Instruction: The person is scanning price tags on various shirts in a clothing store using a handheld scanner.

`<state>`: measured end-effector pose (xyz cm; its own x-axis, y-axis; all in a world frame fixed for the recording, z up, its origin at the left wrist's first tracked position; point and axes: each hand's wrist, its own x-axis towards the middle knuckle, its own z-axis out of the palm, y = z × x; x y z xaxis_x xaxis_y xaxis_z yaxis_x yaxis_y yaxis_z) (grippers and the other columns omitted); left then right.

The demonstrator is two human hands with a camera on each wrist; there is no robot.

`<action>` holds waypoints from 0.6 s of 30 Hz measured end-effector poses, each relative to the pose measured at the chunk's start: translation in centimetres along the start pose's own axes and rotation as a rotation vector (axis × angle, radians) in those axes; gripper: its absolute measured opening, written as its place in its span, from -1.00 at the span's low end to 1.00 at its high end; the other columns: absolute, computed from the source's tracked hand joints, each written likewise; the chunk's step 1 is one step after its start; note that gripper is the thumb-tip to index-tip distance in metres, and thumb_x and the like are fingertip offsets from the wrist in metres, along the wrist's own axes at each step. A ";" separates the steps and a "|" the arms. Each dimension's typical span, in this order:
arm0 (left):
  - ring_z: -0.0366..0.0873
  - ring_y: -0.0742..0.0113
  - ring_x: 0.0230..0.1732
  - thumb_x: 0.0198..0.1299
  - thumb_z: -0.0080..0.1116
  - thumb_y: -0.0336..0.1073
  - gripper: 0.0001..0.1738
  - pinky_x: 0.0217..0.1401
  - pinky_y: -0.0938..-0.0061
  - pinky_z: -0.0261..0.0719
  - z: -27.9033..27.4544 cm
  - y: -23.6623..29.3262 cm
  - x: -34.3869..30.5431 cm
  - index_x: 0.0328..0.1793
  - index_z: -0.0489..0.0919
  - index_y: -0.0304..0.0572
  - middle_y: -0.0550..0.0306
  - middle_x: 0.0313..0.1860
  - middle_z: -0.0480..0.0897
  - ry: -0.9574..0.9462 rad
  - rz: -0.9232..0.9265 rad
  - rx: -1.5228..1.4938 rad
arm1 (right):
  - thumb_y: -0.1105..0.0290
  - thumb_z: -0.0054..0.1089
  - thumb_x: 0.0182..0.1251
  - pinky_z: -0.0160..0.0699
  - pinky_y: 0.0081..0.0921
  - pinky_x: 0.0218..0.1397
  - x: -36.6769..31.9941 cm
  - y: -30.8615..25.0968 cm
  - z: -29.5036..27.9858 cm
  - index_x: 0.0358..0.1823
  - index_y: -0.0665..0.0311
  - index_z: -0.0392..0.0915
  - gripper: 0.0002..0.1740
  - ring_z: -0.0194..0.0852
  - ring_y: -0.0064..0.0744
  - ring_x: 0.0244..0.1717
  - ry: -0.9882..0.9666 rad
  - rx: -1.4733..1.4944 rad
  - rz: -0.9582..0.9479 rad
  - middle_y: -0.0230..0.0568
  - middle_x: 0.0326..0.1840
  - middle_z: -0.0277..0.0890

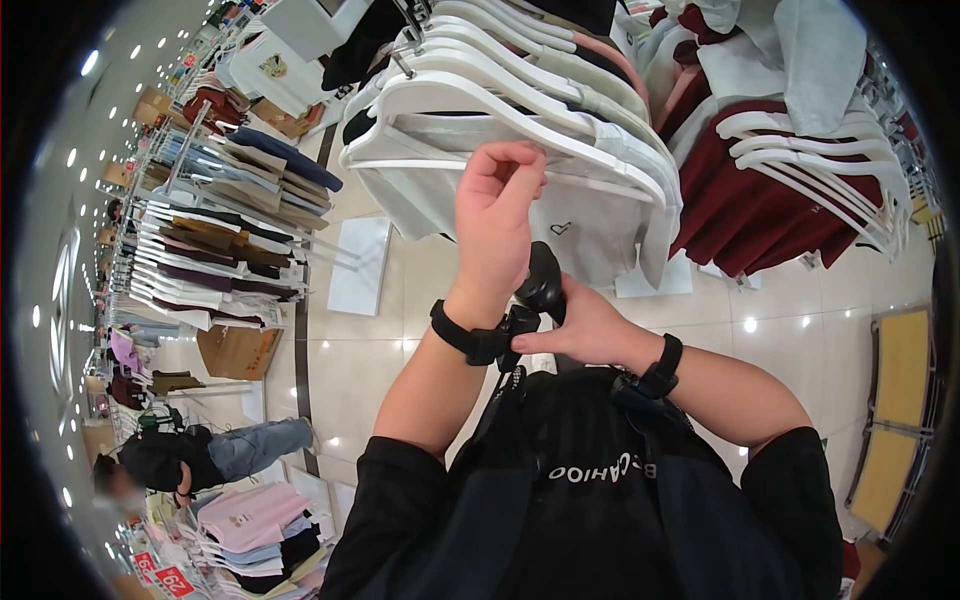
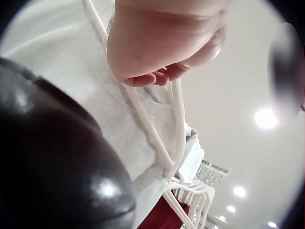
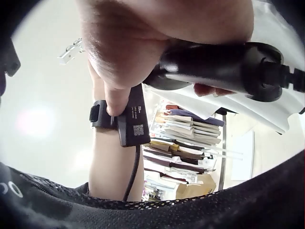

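Observation:
In the head view my left hand [image 1: 497, 215] is raised before a row of white hangers [image 1: 520, 95], its fingers curled in toward the palm. Nothing shows between those fingers. My right hand [image 1: 595, 325] grips a black rounded handheld device [image 1: 542, 278] close to the left wrist. The right wrist view shows the device's black handle [image 3: 209, 67] with a cord fitting at its end. There the right thumb [image 3: 116, 99] lies against the left wrist's black strap [image 3: 99, 113], beside a black module [image 3: 134, 119] with a printed code. White shirts [image 1: 590, 235] hang just beyond the left hand.
Dark red garments [image 1: 770, 190] hang on white hangers at the right. Another clothes rack [image 1: 215, 250] stands at the left, a cardboard box [image 1: 240, 350] below it. A person [image 1: 170, 455] in black stands lower left, near pink shirts [image 1: 250, 515]. Yellow-topped stands [image 1: 900, 370] are far right.

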<state>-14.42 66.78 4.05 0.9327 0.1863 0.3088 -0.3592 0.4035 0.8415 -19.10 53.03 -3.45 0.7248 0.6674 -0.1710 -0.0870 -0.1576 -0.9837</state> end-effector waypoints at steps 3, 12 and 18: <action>0.42 0.47 -0.25 0.29 0.15 -0.52 -0.87 -0.11 0.55 0.36 -0.4 0.3 0.1 -0.09 0.51 -0.17 0.17 -0.14 0.57 -0.005 -0.072 -0.175 | -0.07 0.62 -0.10 0.43 -0.45 0.24 0.1 -0.7 -0.3 0.25 0.53 0.32 0.04 0.50 -0.25 0.16 -0.009 -0.033 0.005 0.01 0.13 0.52; 0.48 0.52 -0.30 0.20 0.24 -0.51 -0.85 -0.20 0.65 0.40 -5.1 1.6 -1.4 -0.13 0.55 -0.21 0.25 -0.26 0.61 0.014 0.121 0.376 | -0.06 0.54 -0.03 0.52 -0.30 0.09 -0.6 -0.1 -4.6 0.11 0.45 0.48 -0.17 0.61 -0.10 -0.01 -0.148 -0.365 0.014 0.05 -0.11 0.62; 0.45 0.53 -0.43 0.15 0.26 -0.50 -0.92 -0.32 0.61 0.37 -12.6 3.3 -1.8 -0.24 0.60 -0.23 0.24 -0.42 0.65 0.031 0.337 0.936 | 0.41 0.39 0.09 0.53 -0.41 -0.12 -7.4 -0.9 -10.3 -0.04 0.40 0.52 -0.59 0.54 -0.36 -0.31 0.028 -0.432 0.105 -0.10 -0.31 0.61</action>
<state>-17.74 79.10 0.69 0.7803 0.1898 0.5959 -0.4227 -0.5421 0.7262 -17.29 40.75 -0.74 0.7458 0.6128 -0.2612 0.1283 -0.5169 -0.8464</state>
